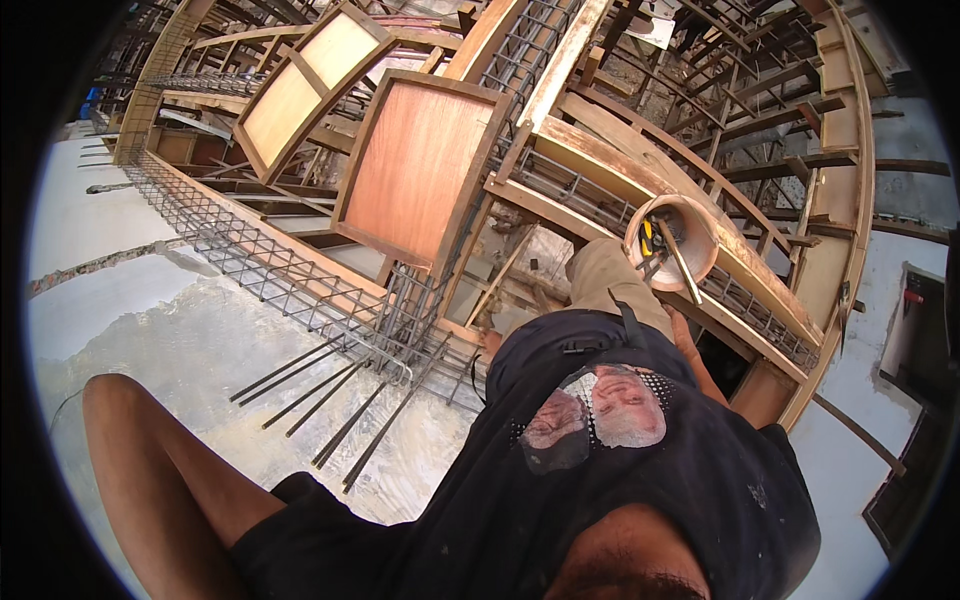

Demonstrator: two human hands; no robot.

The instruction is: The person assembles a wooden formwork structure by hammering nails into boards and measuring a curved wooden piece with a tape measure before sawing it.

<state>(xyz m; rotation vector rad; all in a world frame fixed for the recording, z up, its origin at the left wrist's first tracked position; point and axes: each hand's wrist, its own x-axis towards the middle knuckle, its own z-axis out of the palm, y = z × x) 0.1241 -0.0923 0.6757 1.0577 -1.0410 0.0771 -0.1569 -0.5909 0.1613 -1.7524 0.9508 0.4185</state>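
My bent left arm rises at the lower left, and its forearm runs out of the lower edge with the hand out of sight. Beyond my right hip, my right hand reaches toward the timber beam by my thigh. My torso and leg cover much of that arm, and the fingers are too hidden to read. Closest to this hand is a round bucket resting on the beam. Inside it are a yellow-and-black handled tool, a wooden handle leaning over the rim, and small dark pieces.
Two framed plywood panels lean ahead. A rebar cage runs along formwork on the left, with loose bar ends sticking out over a pale concrete surface. Timber framing and gaps between boards lie at the right.
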